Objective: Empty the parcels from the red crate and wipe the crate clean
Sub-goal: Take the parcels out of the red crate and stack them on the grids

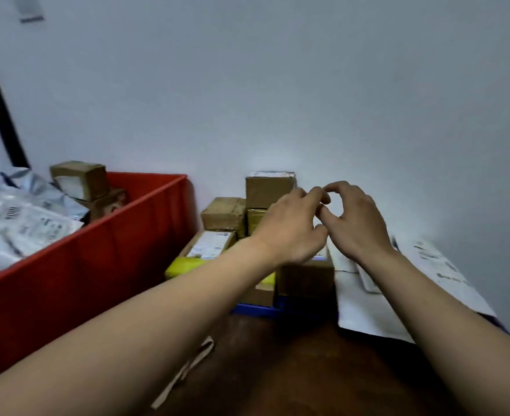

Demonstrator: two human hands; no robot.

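Holding grey mailers (22, 223) and boxes, red crate (103, 253) sits beside empty, fingertip-touching hands (322, 217).

A red plastic crate (103, 250) sits at left, still holding grey plastic mailing bags (22, 223) with printed labels and two brown cardboard boxes (81, 180) stacked at its far end. Just beside its right wall, against the white wall, brown cardboard parcels (241, 211) are piled on one another, one with a white label (211, 244), one yellow (184, 265).
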